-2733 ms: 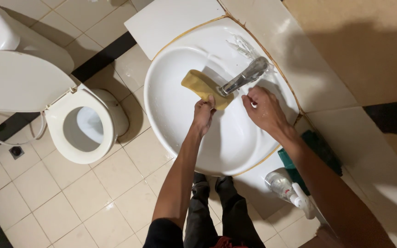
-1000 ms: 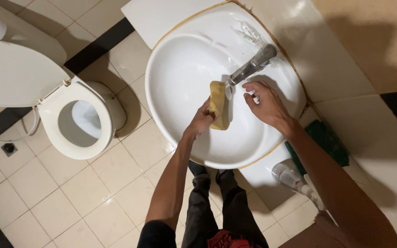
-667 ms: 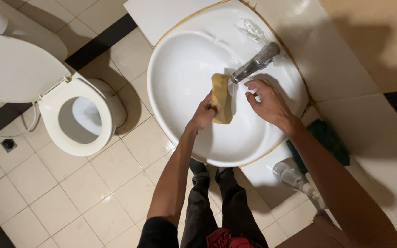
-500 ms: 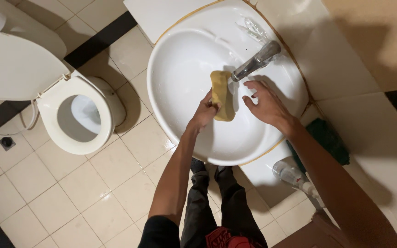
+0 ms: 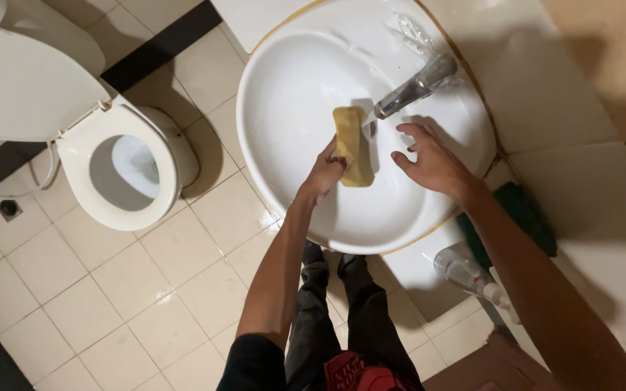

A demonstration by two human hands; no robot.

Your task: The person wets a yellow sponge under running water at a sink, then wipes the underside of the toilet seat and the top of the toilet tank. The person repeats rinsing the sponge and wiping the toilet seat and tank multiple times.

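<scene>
My left hand grips a yellow sponge and holds it upright inside the white sink, just below the spout of the chrome tap. My right hand hovers over the basin to the right of the sponge, fingers spread and holding nothing, close under the tap.
A white toilet with its lid raised stands at the left on the tiled floor. A clear plastic bottle and a dark green item lie below the sink at the right. A tiled wall runs along the right side.
The sponge has turned from lying flat near the tap to standing upright under the spout. My right hand has let go of the tap area and spread its fingers.
</scene>
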